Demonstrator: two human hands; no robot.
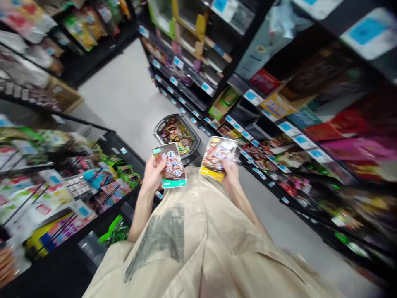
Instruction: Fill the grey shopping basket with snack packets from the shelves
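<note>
My left hand (pixel 152 174) grips a snack packet with a teal edge (pixel 171 164) by its left side. A second snack packet with a yellow bottom edge (pixel 217 156) is held in my right hand (pixel 231 174). Both packets are held side by side in front of my chest, above my beige shirt (pixel 198 248). On the floor just beyond them stands a dark shopping basket (pixel 161 129) filled with several snack packets.
I stand in a narrow shop aisle with a grey floor (pixel 124 91). Black shelves full of packaged goods (pixel 65 186) rise on the left, and shelves with blue price tags (pixel 294 136) line the right. A cardboard box (pixel 63 96) sits far left.
</note>
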